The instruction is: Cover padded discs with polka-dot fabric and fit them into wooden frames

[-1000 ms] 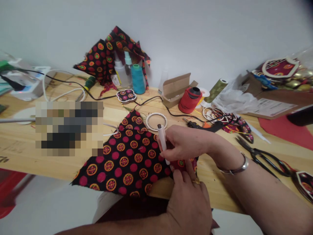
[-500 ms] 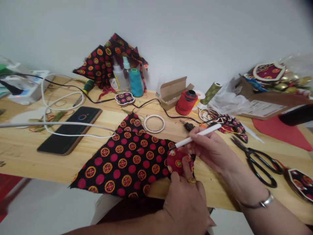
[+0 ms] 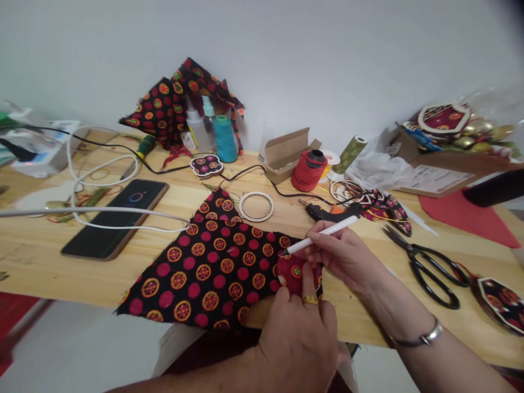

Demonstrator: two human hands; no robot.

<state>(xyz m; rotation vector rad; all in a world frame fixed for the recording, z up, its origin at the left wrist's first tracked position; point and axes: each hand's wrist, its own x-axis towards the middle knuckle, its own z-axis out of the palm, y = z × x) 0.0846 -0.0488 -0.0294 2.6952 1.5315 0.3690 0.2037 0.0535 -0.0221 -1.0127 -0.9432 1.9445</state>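
Note:
My right hand [image 3: 347, 254] pinches a white pen [image 3: 323, 234], its dark tip at the upper edge of a round red patterned cloth piece [image 3: 291, 268]. My left hand [image 3: 301, 327] is closed apart from its index finger, which presses that round piece down; a gold ring is on it. Beneath lies a black cloth [image 3: 221, 270] with red dots and orange flower circles, spread to the table's front edge. What the curled left fingers touch is partly hidden. Just beyond the cloth is a pale wooden ring [image 3: 256, 206].
Black-handled scissors [image 3: 429, 267] lie at right, near a glue gun [image 3: 333, 212]. A phone [image 3: 117, 218] under a white cable [image 3: 123, 211] is at left. Behind stand a red thread spool [image 3: 310, 170], a teal spool [image 3: 225, 139] and an open cardboard box [image 3: 282, 155].
The pen's tip has shifted slightly left and down along the round piece's edge, and the pen lies flatter. My left hand still presses the piece. The view has moved a little.

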